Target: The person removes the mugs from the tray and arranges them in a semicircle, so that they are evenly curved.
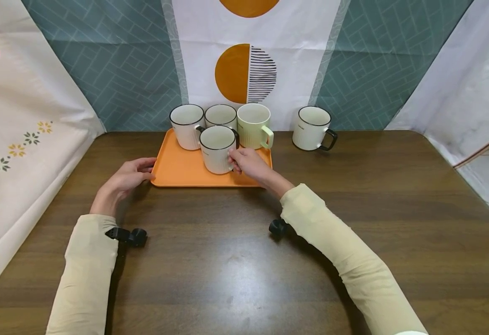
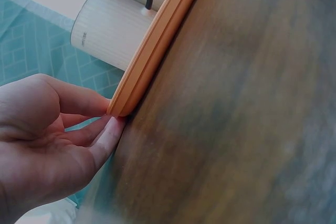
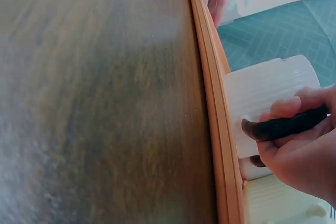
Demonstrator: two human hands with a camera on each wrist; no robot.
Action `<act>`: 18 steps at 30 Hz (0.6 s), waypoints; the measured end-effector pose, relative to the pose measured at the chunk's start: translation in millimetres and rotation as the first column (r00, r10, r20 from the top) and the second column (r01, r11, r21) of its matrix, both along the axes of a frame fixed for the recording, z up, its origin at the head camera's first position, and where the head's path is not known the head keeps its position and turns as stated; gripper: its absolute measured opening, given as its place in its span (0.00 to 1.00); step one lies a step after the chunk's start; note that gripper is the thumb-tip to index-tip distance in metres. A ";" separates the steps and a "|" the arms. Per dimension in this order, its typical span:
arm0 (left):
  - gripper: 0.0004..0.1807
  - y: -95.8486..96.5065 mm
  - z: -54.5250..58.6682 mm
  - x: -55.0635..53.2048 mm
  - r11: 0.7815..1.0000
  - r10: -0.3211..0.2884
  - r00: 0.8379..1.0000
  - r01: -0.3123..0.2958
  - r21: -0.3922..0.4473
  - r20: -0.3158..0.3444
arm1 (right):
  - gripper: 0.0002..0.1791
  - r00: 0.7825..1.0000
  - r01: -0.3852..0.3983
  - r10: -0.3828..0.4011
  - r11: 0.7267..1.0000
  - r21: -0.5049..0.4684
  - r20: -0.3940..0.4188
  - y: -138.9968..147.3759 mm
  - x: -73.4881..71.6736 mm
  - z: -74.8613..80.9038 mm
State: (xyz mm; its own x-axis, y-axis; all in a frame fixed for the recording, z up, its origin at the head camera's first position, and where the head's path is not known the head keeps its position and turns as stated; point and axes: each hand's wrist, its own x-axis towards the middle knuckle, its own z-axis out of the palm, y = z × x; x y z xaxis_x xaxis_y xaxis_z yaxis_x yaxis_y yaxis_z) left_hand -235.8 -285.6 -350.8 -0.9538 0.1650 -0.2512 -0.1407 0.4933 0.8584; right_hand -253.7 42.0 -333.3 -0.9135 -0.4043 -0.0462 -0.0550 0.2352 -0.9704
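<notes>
My right hand grips the black handle of a white ribbed mug with a dark rim. This mug is at the front middle of an orange tray; whether its base touches the tray, I cannot tell. At the tray's front left corner, my left hand pinches the edge between thumb and fingers, as the left wrist view shows. Behind the gripped mug stand a white mug at left, another white mug, partly hidden, and a pale green mug at right.
Off the tray, to its right, one more white mug stands near the back edge with its black handle to the right. Everything rests on a brown wooden table. A patterned cloth hangs right behind the table.
</notes>
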 end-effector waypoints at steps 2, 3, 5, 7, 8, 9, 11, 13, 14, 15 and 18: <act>0.34 -0.8 -0.7 0.9 1.000 0.001 1.000 -0.001 0.003 0.000 | 0.22 1.000 0.001 -0.001 1.000 -0.014 0.001 -1.1 0.8 -1.4; 0.34 -1.2 -1.1 1.1 1.000 0.001 1.000 -0.001 0.002 0.000 | 0.22 1.000 -0.001 0.001 1.000 -0.017 0.001 -1.3 1.6 -1.5; 0.34 -1.5 -1.4 0.4 1.000 -0.001 1.000 0.001 0.003 -0.006 | 0.22 1.000 -0.007 0.007 1.000 -0.024 -0.002 -0.8 0.9 -2.3; 0.34 -1.5 -1.4 -0.4 1.000 0.000 1.000 0.000 0.001 -0.005 | 0.21 1.000 -0.015 0.015 0.999 -0.029 -0.003 0.7 0.1 -2.9; 0.34 -1.3 -1.4 -0.7 1.000 0.001 1.000 -0.001 0.001 -0.004 | 0.21 1.000 -0.021 0.020 0.999 -0.028 -0.005 1.9 0.0 -3.0; 0.34 -0.9 -1.2 -1.0 1.000 0.003 1.000 -0.003 0.002 0.000 | 0.21 1.000 -0.026 0.026 0.999 -0.025 -0.007 3.2 -0.1 -3.0; 0.34 -0.3 -1.0 -1.3 1.000 0.007 1.000 -0.007 0.007 0.005 | 0.21 0.999 -0.042 0.042 0.999 -0.024 -0.010 6.1 -0.6 -2.8; 0.34 0.3 -0.6 -1.4 1.000 0.013 1.000 -0.013 0.011 0.012 | 0.21 0.998 -0.056 0.055 0.998 -0.018 -0.011 9.4 0.1 -1.5; 0.34 0.2 -0.6 -1.3 1.000 0.015 1.000 -0.015 0.011 0.014 | 0.20 0.998 -0.063 0.063 0.998 -0.016 -0.012 11.0 0.6 -0.4; 0.34 0.1 -0.5 -1.1 1.000 0.015 1.000 -0.015 0.012 0.015 | 0.20 0.997 -0.073 0.073 0.997 -0.020 -0.010 12.6 1.1 0.9; 0.34 -1.0 -0.6 -0.1 1.000 0.015 1.000 -0.016 0.017 0.016 | 0.20 0.995 -0.095 0.095 0.995 -0.023 -0.004 17.5 3.2 5.6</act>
